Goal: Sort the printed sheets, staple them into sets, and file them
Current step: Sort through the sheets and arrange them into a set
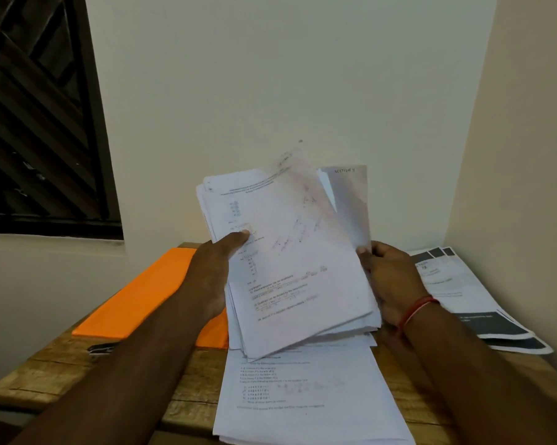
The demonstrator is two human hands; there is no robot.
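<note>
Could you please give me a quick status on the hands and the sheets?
The raised stack gripped by left hand and right hand. Beneath it, loose sheets on the table. Nothing blocking.

We cannot read the print on the held stack (290, 271); its lifted top sheet (298, 178) is smeared. It hides the fingers of our left hand (216, 268) and right hand (391, 277). Our left forearm (148, 364) covers most of a small dark object (101, 348) by the desk's (62, 361) left edge; the view's lower edge cuts the flat sheets (303, 396) at its front edge.
</note>
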